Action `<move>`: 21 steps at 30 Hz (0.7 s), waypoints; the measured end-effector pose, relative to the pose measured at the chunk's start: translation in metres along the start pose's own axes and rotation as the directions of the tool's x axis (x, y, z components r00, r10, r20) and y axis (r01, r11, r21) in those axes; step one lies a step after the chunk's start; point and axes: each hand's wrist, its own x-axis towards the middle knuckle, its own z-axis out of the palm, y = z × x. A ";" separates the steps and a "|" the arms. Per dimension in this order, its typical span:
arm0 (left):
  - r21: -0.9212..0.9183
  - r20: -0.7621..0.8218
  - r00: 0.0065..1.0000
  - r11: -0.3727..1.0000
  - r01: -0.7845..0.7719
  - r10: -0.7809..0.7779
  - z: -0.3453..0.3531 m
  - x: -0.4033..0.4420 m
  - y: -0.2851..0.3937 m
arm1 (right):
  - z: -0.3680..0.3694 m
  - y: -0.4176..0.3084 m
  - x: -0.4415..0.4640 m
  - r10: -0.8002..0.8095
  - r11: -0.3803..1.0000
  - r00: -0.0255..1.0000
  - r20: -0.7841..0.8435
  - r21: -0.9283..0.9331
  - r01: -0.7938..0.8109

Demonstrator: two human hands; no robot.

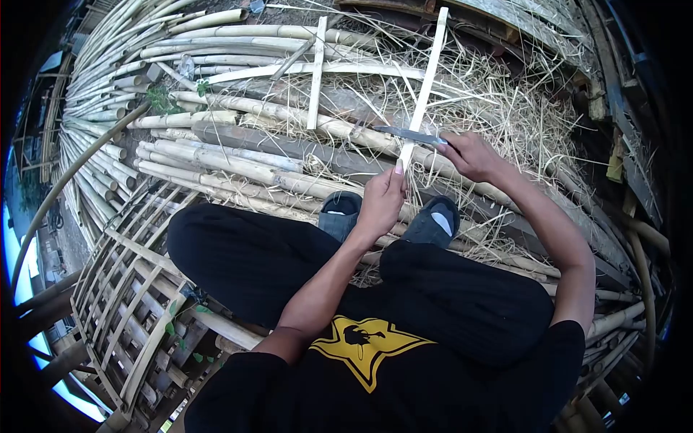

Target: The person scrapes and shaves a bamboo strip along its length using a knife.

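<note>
A long pale bamboo strip (427, 79) points away from me, its near end pinched in my left hand (382, 200). My right hand (471, 156) is wrapped round the handle of a knife (413, 135). The blade points left and lies across the strip, a little beyond my left fingers. To the left, a shorter pale strip (316, 76) rests across the bamboo poles. Under and beyond the knife are a bamboo pole (289, 113) and many thin shavings (498, 108).
Stacked bamboo poles (108, 79) fill the far left. A woven bamboo lattice (137, 289) stands at the lower left. My sandalled feet (433, 220) are close below my hands. Weathered boards (538, 25) lie at the upper right. A curved pole (76, 169) arches on the left.
</note>
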 end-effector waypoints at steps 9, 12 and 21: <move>-0.016 -0.018 1.000 1.000 0.012 -0.012 -0.005 0.000 0.000 | 0.003 0.021 0.015 -0.125 0.989 0.992 -0.001 -0.077 0.125; -0.205 0.049 0.997 0.976 0.076 -0.068 -0.010 -0.001 0.006 | -0.001 0.031 0.027 -0.002 0.998 0.997 -0.080 -0.063 -0.003; 0.027 0.146 0.981 0.991 -0.129 0.124 0.002 -0.010 0.011 | -0.081 0.112 0.020 0.513 0.858 0.709 -0.483 0.259 -0.444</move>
